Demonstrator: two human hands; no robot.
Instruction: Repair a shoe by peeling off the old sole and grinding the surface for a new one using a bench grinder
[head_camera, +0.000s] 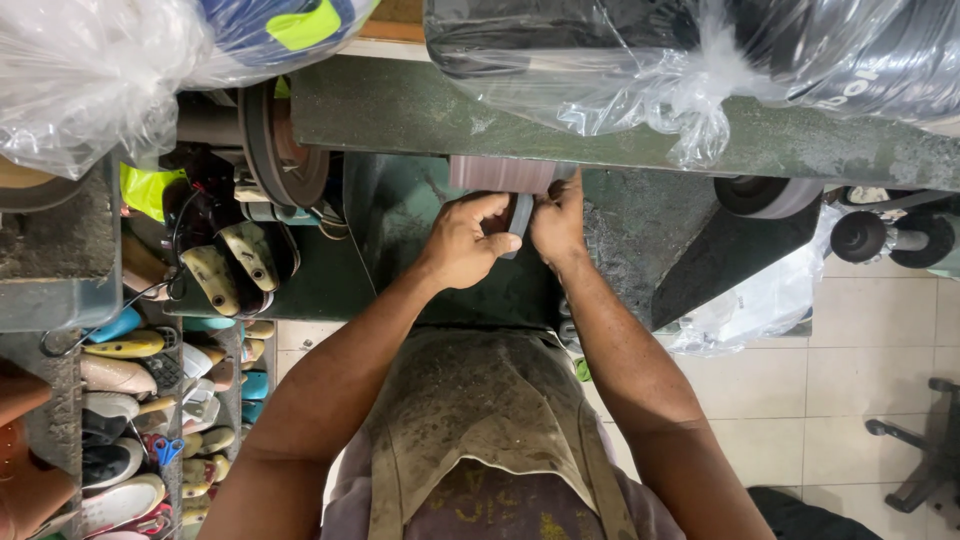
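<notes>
Seen from above at a worn, dark green metal finishing machine (400, 110). Left hand (465, 243) clenched around a small, flat grey piece, likely a sole or heel part (520, 222), fingers curled over its left edge. Right hand (558, 222) pinching the same piece from the other side, both hands touching it and nearly each other. Grey piece held upright, top end pressed against or just under a reddish-brown cylindrical sanding drum (500, 173) mounted on the machine's front. Hard to tell whether the drum is turning.

Risks, as a judgement: fingertips very near the abrasive surface, so a slip of the small piece could bring skin onto the drum; uneven pressure could gouge or tilt the piece; clear plastic bags (690, 80) hanging just above could sag toward the drum. Dusty beige apron (480, 410) close to the machine's edge. Shelves of assorted shoes and soles (130, 420) well apart at the left.
</notes>
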